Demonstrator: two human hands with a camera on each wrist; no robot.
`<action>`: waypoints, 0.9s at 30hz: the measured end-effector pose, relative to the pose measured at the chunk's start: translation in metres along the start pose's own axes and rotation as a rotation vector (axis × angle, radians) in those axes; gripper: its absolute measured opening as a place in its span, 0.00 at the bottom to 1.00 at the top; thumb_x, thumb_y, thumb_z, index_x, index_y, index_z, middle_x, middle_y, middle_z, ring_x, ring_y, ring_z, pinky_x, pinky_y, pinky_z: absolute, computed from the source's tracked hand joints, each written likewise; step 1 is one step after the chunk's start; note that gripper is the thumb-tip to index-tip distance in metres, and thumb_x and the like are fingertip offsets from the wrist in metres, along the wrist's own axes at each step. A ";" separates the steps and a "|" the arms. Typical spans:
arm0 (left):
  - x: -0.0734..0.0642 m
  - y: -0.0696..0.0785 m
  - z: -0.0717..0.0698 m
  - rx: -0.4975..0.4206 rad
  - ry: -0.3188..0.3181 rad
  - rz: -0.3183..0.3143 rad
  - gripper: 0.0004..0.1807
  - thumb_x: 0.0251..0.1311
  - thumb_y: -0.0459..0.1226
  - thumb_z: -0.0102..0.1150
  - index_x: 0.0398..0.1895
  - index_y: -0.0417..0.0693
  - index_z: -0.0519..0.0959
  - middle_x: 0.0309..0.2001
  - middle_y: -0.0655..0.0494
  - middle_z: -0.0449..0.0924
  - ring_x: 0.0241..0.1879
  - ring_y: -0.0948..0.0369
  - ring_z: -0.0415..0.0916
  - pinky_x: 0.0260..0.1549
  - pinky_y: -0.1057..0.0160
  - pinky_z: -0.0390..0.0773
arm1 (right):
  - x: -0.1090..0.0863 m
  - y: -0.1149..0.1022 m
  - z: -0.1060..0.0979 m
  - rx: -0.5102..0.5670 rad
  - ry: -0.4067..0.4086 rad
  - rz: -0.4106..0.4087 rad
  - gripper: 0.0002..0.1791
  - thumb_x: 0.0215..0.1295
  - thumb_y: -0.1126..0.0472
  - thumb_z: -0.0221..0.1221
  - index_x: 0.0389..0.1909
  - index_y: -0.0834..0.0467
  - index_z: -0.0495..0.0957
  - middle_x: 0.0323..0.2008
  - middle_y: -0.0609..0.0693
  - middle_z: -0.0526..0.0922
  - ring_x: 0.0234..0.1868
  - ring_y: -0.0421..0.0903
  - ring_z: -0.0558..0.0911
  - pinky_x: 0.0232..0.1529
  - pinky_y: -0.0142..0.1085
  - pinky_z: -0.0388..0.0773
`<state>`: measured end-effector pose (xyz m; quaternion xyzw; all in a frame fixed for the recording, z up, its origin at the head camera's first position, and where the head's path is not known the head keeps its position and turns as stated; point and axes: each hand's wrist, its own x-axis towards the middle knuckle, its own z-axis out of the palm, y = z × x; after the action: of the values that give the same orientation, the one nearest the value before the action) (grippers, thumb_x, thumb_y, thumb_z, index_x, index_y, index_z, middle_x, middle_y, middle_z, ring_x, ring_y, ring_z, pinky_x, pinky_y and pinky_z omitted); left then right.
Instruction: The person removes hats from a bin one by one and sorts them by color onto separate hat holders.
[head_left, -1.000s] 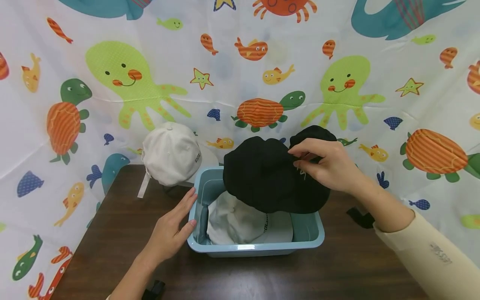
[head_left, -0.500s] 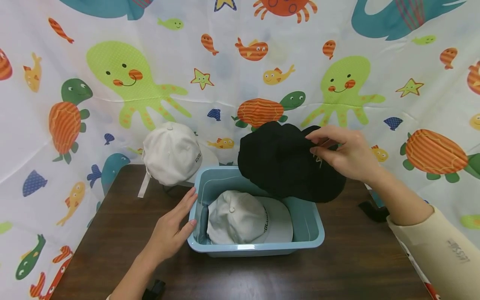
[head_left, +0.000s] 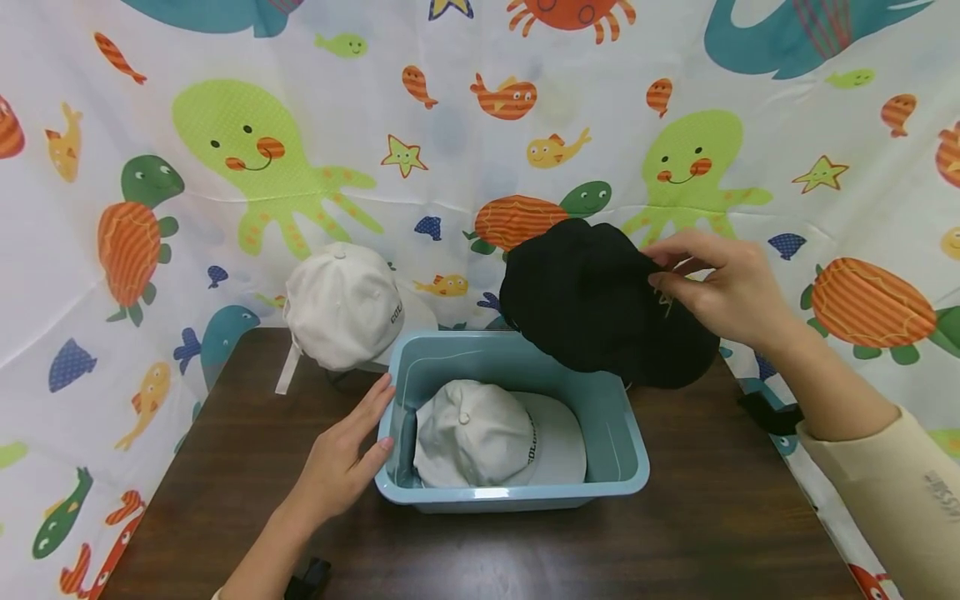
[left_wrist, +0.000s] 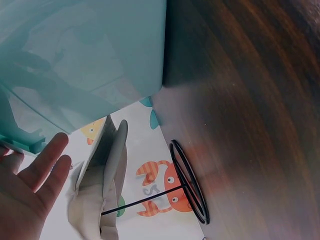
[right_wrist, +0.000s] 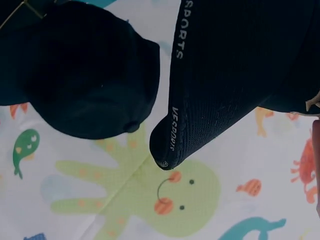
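My right hand (head_left: pixel 720 287) pinches a black baseball cap (head_left: pixel 577 292) by its front, beside the gold embroidery, and holds it over the back right corner of a light blue plastic bin (head_left: pixel 510 493). In the right wrist view the cap's inner sweatband (right_wrist: pixel 177 65) shows white lettering. A white baseball cap (head_left: pixel 480 433) lies in the bin, brim to the right. My left hand (head_left: pixel 337 467) rests with straight fingers against the bin's left rim; the left wrist view shows these fingers (left_wrist: pixel 50 160) beside the bin wall (left_wrist: pixel 90 60).
Left behind the bin, another white cap (head_left: pixel 341 304) hangs on a black wire stand (left_wrist: pixel 187 185). A second black cap (right_wrist: pixel 90 75) appears in the right wrist view. Behind the dark wooden table (head_left: pixel 720 500) hangs a sea-animal curtain (head_left: pixel 465 50).
My right hand has moved right and up with the black cap, uncovering the white cap in the bin. The black cap behind has become hidden in the head view. My left hand stays put.
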<state>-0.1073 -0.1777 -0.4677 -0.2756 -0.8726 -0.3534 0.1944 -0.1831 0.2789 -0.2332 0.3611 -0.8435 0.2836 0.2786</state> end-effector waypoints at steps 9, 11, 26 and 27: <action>-0.001 -0.001 0.000 -0.005 0.003 -0.001 0.37 0.68 0.35 0.58 0.81 0.47 0.65 0.81 0.52 0.60 0.75 0.55 0.65 0.70 0.76 0.55 | -0.001 0.009 -0.011 -0.043 0.066 0.074 0.19 0.50 0.86 0.68 0.43 0.68 0.88 0.35 0.53 0.88 0.38 0.24 0.80 0.46 0.17 0.76; -0.001 -0.001 0.000 -0.006 0.014 0.007 0.37 0.67 0.35 0.58 0.80 0.47 0.65 0.80 0.52 0.61 0.75 0.54 0.66 0.70 0.76 0.55 | -0.001 0.011 -0.014 -0.044 0.079 0.093 0.19 0.50 0.86 0.68 0.43 0.69 0.88 0.35 0.46 0.87 0.37 0.24 0.80 0.45 0.17 0.76; -0.001 0.000 0.001 0.000 0.012 -0.001 0.37 0.67 0.36 0.58 0.80 0.48 0.65 0.80 0.54 0.61 0.74 0.52 0.67 0.69 0.76 0.55 | -0.001 0.034 -0.030 -0.058 0.129 0.209 0.17 0.55 0.83 0.67 0.45 0.68 0.87 0.35 0.24 0.81 0.37 0.26 0.79 0.42 0.15 0.74; -0.001 0.000 0.001 0.000 0.013 0.000 0.37 0.67 0.35 0.58 0.80 0.48 0.65 0.80 0.54 0.61 0.74 0.52 0.67 0.69 0.76 0.55 | -0.001 0.036 -0.030 -0.061 0.129 0.220 0.17 0.55 0.83 0.67 0.46 0.68 0.87 0.35 0.25 0.81 0.37 0.27 0.79 0.41 0.15 0.74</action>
<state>-0.1067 -0.1774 -0.4683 -0.2733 -0.8713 -0.3554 0.1997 -0.2018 0.3205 -0.2237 0.2390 -0.8666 0.3094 0.3101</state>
